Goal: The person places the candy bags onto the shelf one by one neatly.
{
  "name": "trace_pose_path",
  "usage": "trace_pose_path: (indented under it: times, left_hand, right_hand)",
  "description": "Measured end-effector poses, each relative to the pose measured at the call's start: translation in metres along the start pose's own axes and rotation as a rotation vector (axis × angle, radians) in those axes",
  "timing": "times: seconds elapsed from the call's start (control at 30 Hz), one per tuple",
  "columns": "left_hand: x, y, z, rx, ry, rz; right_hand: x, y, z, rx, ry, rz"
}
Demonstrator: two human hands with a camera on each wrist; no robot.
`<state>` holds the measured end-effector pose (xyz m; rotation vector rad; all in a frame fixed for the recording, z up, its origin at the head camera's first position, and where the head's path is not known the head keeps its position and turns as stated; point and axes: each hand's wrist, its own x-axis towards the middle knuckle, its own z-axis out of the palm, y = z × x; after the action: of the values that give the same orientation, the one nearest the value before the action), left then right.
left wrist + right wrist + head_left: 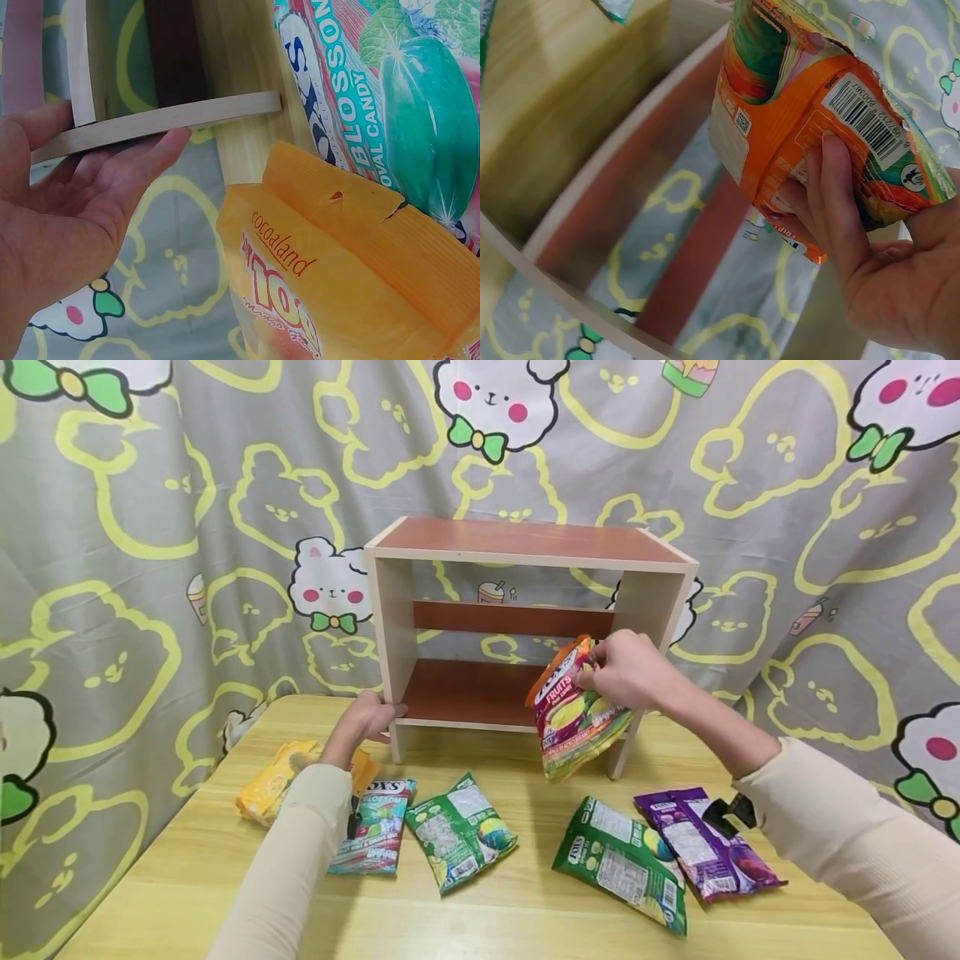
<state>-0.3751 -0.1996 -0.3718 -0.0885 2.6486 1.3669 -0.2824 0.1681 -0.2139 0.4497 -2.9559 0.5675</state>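
My right hand grips an orange and purple bag of Fox's fruit candy by its upper right edge. The bag hangs tilted before the right part of a small wooden shelf. In the right wrist view, the fingers lie across the bag's orange back, below the barcode. My left hand holds the shelf's left side panel, thumb on one side and fingers on the other. Near that wrist lie a yellow Cocoaland bag and a teal Blossom candy bag.
Two green candy bags and a purple one lie on the wooden table in front of the shelf. A patterned curtain hangs behind. The shelf has a top board and a lower board.
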Motion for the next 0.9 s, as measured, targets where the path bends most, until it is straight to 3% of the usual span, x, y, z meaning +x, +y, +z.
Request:
trace_pose_path:
  times: [0.67, 0.9]
  left_hand:
    - [-0.002, 0.0, 0.001, -0.006, 0.01, 0.014]
    - [-0.001, -0.001, 0.002, 0.006, 0.011, 0.011]
  right_hand:
    - [-0.001, -0.042, -0.069, -0.054, 0.071, -0.024]
    - [0.005, -0.051, -0.1, 0.016, 0.1, 0.059]
